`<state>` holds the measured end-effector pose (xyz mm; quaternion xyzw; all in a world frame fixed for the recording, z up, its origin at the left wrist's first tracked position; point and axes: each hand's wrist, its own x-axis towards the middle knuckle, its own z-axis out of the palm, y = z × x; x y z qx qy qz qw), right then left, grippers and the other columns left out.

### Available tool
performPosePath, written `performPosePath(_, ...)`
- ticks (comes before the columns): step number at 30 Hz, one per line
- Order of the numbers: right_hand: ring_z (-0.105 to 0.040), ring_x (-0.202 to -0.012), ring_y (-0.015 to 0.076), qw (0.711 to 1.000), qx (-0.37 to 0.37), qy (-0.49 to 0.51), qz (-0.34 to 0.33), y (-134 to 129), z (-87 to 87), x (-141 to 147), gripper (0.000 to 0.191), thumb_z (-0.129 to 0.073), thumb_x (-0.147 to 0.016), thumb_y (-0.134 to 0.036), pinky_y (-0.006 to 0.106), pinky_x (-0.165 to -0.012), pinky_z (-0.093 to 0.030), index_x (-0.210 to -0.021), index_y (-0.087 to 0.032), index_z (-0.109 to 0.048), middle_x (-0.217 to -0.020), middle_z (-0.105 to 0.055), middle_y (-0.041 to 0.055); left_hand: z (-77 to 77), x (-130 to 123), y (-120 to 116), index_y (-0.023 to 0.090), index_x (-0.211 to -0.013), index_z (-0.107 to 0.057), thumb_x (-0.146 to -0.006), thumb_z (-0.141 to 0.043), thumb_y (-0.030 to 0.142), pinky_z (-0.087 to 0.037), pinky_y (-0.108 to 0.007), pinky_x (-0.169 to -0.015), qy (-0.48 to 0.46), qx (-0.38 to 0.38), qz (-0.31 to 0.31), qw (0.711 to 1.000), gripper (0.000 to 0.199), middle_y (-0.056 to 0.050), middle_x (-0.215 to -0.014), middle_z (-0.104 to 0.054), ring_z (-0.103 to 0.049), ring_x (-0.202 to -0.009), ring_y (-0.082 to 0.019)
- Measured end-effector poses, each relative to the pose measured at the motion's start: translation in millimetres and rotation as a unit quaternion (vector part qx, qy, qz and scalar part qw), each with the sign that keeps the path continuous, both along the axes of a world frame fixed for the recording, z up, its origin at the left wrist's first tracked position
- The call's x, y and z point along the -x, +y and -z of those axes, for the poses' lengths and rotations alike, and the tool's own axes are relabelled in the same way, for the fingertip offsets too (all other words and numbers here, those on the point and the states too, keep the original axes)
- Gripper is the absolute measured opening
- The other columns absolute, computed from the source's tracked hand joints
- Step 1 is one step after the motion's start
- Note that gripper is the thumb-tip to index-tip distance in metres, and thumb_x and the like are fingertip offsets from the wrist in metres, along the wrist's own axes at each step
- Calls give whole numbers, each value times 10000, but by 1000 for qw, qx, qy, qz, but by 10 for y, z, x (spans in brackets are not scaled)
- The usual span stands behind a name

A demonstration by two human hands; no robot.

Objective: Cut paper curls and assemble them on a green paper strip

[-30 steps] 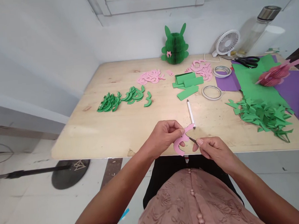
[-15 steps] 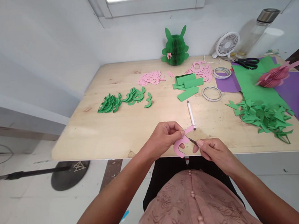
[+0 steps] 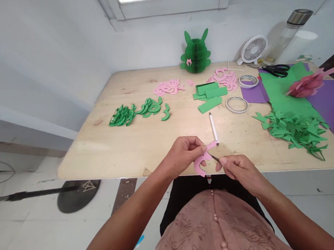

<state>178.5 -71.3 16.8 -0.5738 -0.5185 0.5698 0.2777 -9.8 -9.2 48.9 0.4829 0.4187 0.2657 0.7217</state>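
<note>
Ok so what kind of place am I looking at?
Probably a small papercraft workspace: the table holds a green paper figure, a heap of green scraps and scissors.

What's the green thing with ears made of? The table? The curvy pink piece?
Green eared figure: matte paper, probably, since thin pleats show. Table: pale wood or wood-look board, slightly shiny, with knots. Curvy pink piece: matte card, perhaps thin foam; flat, holding its shape.

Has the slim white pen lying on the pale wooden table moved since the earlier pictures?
No: against the pale wooden table, the slim white pen shows no visible shift any way.
</note>
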Motion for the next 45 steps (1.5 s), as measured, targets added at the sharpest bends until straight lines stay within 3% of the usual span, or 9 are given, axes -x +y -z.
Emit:
performPosePath(11, -268, -473, 95, 999, -35, -10, 4, -8, 47, -20, 473, -459, -857, -532, 249, -465, -195, -646, -145, -631, -490, -295, -49, 0, -7, -8, 135, -682, -584, -730, -665, 274, -455, -210, -476, -6, -2, -4, 1000, 167, 1, -555, -601, -596, -506, -119)
performPosePath(45, -249, -468, 88, 1000, -11, 11, -4, -26, 49, -5, 503, -443, -853, -566, 243, -458, -179, -704, -131, -645, -486, -292, -59, -17, -20, -48, 135, -679, -569, -742, -658, 271, -458, -200, -489, 1, -2, -7, 1000, 174, 14, -573, -593, -600, -506, -107)
